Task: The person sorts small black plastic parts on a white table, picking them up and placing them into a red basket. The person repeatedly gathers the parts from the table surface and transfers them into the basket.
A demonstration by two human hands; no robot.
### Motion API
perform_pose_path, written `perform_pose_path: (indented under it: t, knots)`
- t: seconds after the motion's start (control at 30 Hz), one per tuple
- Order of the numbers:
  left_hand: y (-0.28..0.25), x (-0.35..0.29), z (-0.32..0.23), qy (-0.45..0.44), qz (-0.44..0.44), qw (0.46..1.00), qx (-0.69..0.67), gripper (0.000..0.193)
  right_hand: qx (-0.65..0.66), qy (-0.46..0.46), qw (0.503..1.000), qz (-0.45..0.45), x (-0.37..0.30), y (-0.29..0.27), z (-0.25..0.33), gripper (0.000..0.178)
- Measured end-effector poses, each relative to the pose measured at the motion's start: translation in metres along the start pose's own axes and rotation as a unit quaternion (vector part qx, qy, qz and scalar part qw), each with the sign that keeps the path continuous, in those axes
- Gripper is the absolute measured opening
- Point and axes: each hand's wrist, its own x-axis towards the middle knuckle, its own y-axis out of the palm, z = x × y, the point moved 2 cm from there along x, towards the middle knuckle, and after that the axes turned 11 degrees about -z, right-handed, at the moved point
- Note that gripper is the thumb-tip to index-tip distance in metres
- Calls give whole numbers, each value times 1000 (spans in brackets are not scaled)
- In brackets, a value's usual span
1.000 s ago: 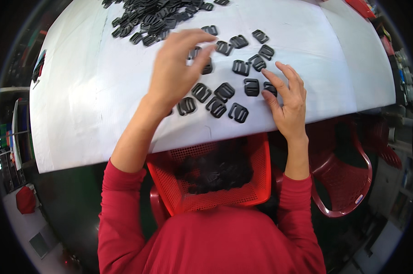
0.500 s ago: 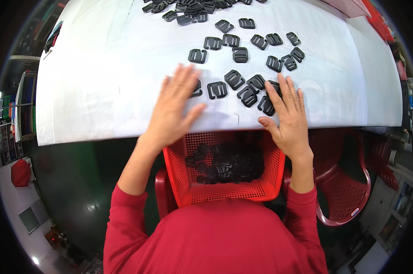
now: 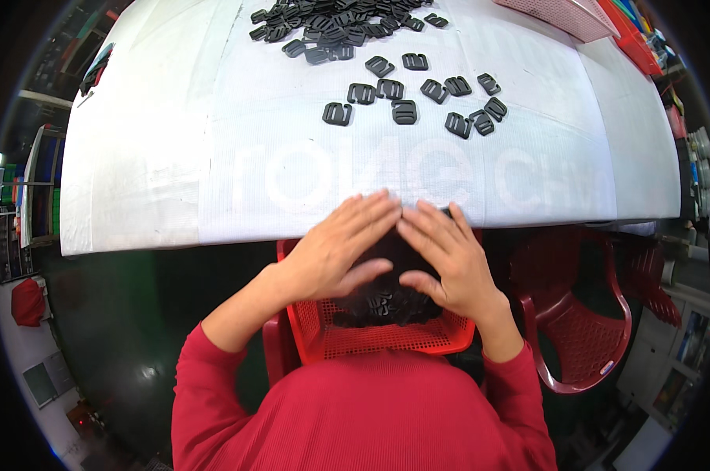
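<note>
Fingers [image 3: 364,210] of both hands are extended and lightly curved, closed on nothing that shows; whether anything lies under the palms is hidden. The left hand [image 3: 323,251] and right hand [image 3: 455,263] angle inward at the tabletop's [image 3: 159,157] near edge, fingertips close together, thumbs apart. Set this way, they form a peaked screen over the red basket [image 3: 308,323], whose mouth lies just below that edge, probably so that loose pieces stay within reach and do not scatter. A dark bit shows behind the right fingertips, too covered to identify.

Black strap buckles [image 3: 404,112], about a dozen, lie spread between the near edge and a dense heap [image 3: 335,17] toward the far edge; their spacing seems to keep each one easy to see. More black buckles [image 3: 380,304] fill the basket's shaded floor.

Each loose buckle looks like smooth moulded plastic, rounded at the corners, with slots and bars. Basket walls are perforated plastic; the tabletop's white covering is finely ribbed, with faint pale lettering. A pink perforated basket [image 3: 559,17] stands by the far right corner.
</note>
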Motion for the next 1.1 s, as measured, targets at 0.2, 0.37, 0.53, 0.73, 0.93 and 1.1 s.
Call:
perform_pose_path:
  t: [0.2,0.37,0.53,0.73,0.93,1.1]
  knots:
    - [-39,-1,35,-51,-103,993,39,78,-4,40,994,-103,16,-32,-49,66]
    - [-46,52,95,-83,-91,975,183,126,-179,144,965,-126,67,-42,-140,113]
    - [-24,116,115,-31,-92,980,172,135,-176,119,974,-75,130,-14,-155,118]
    - [-8,166,123,10,-103,984,142,115,-98,45,992,-71,162,14,-159,85]
    - [-1,116,97,75,-167,982,44,93,-15,-33,990,-139,124,20,-110,65]
    - [4,45,42,82,-80,993,-9,90,17,-58,995,-73,53,6,-48,63]
